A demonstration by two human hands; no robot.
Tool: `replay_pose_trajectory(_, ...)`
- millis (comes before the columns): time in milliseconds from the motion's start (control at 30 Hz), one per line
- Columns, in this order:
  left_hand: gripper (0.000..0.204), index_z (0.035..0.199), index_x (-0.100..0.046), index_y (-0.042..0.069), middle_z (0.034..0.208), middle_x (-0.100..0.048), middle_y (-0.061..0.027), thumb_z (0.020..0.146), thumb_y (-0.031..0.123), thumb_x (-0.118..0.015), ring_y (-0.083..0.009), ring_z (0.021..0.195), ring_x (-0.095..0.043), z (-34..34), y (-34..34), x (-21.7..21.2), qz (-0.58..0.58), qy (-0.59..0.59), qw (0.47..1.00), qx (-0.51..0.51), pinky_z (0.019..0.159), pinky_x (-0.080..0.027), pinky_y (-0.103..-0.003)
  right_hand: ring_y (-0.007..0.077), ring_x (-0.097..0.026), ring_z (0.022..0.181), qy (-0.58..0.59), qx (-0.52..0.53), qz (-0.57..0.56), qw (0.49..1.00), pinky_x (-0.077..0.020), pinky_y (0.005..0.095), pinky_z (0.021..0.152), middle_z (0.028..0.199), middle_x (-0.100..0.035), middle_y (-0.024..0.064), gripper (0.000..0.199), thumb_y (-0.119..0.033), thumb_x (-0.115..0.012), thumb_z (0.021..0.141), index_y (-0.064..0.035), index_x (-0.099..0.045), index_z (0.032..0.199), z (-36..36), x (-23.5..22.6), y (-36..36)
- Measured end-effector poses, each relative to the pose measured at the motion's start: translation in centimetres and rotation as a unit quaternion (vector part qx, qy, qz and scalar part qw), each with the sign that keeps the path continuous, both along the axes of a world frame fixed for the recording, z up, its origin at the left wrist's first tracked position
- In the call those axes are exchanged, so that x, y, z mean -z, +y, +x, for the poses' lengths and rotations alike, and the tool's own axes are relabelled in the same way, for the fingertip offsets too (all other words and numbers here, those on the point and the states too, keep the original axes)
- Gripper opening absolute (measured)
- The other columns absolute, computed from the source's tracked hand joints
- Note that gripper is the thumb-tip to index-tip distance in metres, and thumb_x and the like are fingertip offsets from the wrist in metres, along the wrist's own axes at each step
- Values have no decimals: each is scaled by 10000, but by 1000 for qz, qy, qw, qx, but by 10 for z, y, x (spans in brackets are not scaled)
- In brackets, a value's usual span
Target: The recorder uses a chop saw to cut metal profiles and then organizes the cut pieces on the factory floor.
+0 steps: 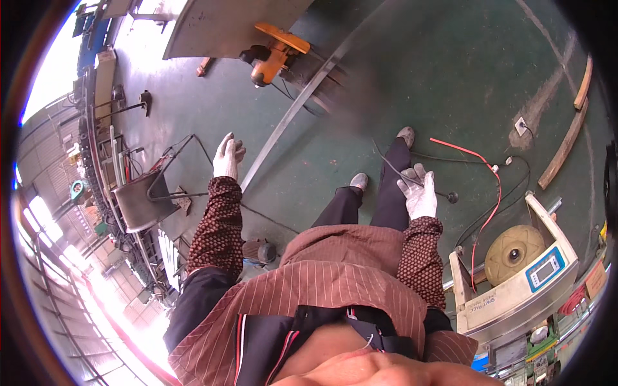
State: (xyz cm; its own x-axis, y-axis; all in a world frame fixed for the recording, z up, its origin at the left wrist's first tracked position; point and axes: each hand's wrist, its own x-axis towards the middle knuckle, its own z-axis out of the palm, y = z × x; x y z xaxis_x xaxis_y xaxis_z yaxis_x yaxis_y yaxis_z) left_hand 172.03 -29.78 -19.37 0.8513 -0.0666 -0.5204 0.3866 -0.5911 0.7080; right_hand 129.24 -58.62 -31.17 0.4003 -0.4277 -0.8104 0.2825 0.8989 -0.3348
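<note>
My left hand (228, 158), in a pale work glove, is raised with loosely bent fingers and nothing visible in them. A long pale metal-looking strip (293, 110) runs just to its right; I see no contact. Across the fingers of my gloved right hand (420, 193) passes a thin dark power cord (391, 162), and a round black plug (452, 197) sticks out on the hand's right side. Those fingers are curled about the cord, partly hiding it. Patterned sleeves cover both forearms.
An orange machine (277, 58) stands ahead beside a large grey panel (225, 26). At right is a cream machine (508, 302) with a display and a round reel (515, 254). A red hose (473, 151) and black cables cross the green floor. A grey motor (259, 251) sits at left.
</note>
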Motion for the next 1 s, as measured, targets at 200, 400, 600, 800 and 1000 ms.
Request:
replay_pose_trajectory(200,439,1329,-590,67,951,-685,-135,992,348,-610,-209,645,-653,34,-44,-36,22,12,986,-165,605,-566,-356,255,-694,962,57,-106,-42,992,-562,380,810,1091,-721,125,544,-510,-510,1033,-41,-634,1280,48,-19,-76)
replay_pose_trajectory(400,475,1244,-573,50,920,-677,-122,936,399,-663,-231,668,-658,131,-70,-39,-1,33,982,-186,613,-576,-385,240,-700,911,87,-142,17,986,-563,391,790,966,-723,140,511,-463,-475,1055,-28,-623,1278,112,-12,-85)
replay_pose_trajectory(600,642,1386,-492,60,1251,-593,-154,943,494,-656,-281,996,-652,227,-126,7,39,82,994,-67,847,-569,-448,205,-507,506,128,-112,60,984,-529,422,619,501,-436,12,642,-454,-452,1066,67,-446,1441,206,29,-54)
replay_pose_trajectory(800,796,1534,-366,153,1506,-394,-147,910,564,-643,-353,1289,-483,274,-184,72,126,192,970,79,1028,-451,-537,335,-645,972,227,-85,136,961,-503,600,927,1162,-646,161,466,-468,-428,1065,-155,-474,1407,237,146,-21)
replay_pose_trajectory(1000,582,1362,-530,133,1007,-651,-101,954,540,-614,-231,792,-681,321,-158,139,132,367,913,121,651,-579,-391,236,-655,704,345,-99,146,922,-490,428,637,964,-683,50,187,-313,-502,1057,-213,-541,1211,252,280,-6)
